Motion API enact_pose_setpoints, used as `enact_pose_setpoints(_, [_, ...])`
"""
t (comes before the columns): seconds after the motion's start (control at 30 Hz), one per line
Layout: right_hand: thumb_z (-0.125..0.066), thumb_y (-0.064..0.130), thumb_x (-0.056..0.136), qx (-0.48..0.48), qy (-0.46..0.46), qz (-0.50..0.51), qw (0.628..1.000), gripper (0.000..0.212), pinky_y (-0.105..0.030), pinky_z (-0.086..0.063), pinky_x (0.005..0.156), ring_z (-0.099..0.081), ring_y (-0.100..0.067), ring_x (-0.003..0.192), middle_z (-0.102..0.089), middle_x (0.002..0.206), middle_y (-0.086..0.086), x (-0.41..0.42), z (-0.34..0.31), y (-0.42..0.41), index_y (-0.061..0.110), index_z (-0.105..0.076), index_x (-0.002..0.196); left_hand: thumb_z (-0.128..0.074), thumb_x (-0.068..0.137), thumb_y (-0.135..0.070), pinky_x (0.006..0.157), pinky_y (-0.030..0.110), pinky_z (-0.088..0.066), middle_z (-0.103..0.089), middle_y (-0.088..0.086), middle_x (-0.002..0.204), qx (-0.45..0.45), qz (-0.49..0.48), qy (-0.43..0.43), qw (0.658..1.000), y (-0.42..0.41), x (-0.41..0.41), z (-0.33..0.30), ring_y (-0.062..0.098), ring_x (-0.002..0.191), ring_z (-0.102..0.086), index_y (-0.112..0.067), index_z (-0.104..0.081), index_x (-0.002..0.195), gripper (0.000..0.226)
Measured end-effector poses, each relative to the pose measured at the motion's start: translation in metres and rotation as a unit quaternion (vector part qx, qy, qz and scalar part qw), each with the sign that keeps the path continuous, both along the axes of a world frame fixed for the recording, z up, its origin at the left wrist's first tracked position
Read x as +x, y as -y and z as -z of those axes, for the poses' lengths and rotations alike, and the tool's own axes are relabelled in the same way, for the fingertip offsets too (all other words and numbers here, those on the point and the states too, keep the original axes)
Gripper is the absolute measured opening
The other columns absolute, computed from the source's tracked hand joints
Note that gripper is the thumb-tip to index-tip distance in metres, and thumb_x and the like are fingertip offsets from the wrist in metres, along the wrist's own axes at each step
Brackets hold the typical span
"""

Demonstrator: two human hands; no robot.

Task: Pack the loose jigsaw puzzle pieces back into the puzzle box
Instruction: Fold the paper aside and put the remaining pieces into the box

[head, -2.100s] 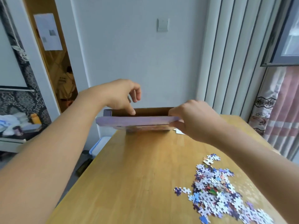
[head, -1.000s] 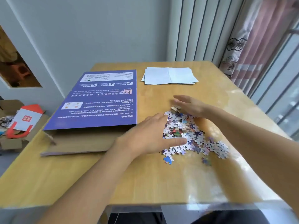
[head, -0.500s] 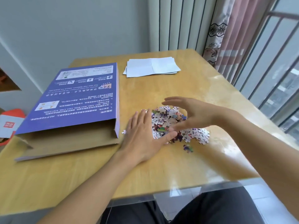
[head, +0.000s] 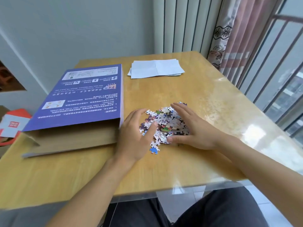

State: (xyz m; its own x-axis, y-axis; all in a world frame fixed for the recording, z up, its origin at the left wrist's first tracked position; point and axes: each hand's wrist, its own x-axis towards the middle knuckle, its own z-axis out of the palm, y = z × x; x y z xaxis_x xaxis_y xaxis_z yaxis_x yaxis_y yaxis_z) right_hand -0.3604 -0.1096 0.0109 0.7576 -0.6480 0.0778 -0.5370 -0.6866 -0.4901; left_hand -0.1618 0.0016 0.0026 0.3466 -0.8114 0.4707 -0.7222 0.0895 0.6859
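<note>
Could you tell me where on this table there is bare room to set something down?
Free: the table between the folded papers and the puzzle pieces, its right side, and the near edge. Crowded: the puzzle box fills the left; left hand and right hand flank the pile.

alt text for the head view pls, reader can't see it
Two bare hands, left hand and right hand, cup a pile of loose puzzle pieces on a wooden table. The blue puzzle box lies beside them with its brown flap open; folded white paper lies behind.
</note>
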Motion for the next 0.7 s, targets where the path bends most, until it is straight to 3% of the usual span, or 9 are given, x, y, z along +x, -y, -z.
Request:
enact_pose_setpoints(0.1, [-0.061,0.065,0.088,-0.043,0.053,-0.034,0.997,0.073,-0.03,-0.035,0.114,-0.033,-0.002,0.142,-0.033,0.157,0.015,0.032,-0.016,-0.011,0.031,-0.041,0.149,-0.057,0.089,-0.007,0.085,0.029,-0.055,-0.071,-0.006,0.108,-0.147,0.005,-0.097,0.984,-0.02,0.01,-0.017,0.014,0.1,-0.068,-0.012,-0.067,0.108,0.023])
enact_pose_setpoints(0.2, [-0.066,0.041,0.093,-0.053,0.009,-0.125,0.991,0.051,-0.03,-0.04,0.106,-0.049,-0.01,0.129,-0.053,0.143,0.006,0.07,-0.023,-0.021,0.02,-0.056,0.139,-0.053,0.084,0.004,0.068,0.037,-0.057,-0.071,-0.005,0.099,-0.193,-0.035,-0.061,0.979,-0.034,0.031,-0.025,0.015,0.085,-0.067,-0.012,-0.067,0.1,0.026])
enact_pose_setpoints(0.3, [-0.061,0.031,0.097,-0.071,-0.047,-0.155,0.984,0.044,-0.033,-0.042,0.103,-0.051,-0.015,0.126,-0.056,0.14,0.005,0.1,-0.02,-0.02,0.021,-0.058,0.139,-0.054,0.078,0.013,0.07,0.032,-0.055,-0.069,-0.004,0.09,-0.19,-0.08,0.0,0.978,-0.04,0.051,-0.018,0.008,0.089,-0.066,-0.006,-0.067,0.094,0.029])
enact_pose_setpoints(0.5, [-0.062,0.028,0.096,-0.035,-0.086,-0.202,0.975,0.027,-0.033,-0.045,0.09,-0.05,-0.014,0.106,-0.057,0.116,0.005,0.118,-0.026,-0.013,0.03,-0.066,0.122,-0.06,0.079,0.015,0.071,0.02,-0.049,-0.066,-0.003,0.085,-0.171,-0.083,0.016,0.982,-0.045,0.056,0.001,0.007,0.082,-0.062,-0.006,-0.066,0.088,0.024])
enact_pose_setpoints(0.7, [-0.07,0.027,0.09,-0.016,-0.101,-0.225,0.969,0.007,-0.033,-0.048,0.081,-0.054,-0.01,0.091,-0.058,0.098,0.008,0.12,-0.034,-0.01,0.027,-0.071,0.097,-0.059,0.081,0.007,0.067,0.023,-0.05,-0.064,-0.006,0.085,-0.171,-0.057,0.034,0.983,-0.042,0.05,-0.001,0.012,0.077,-0.061,-0.007,-0.066,0.087,0.016])
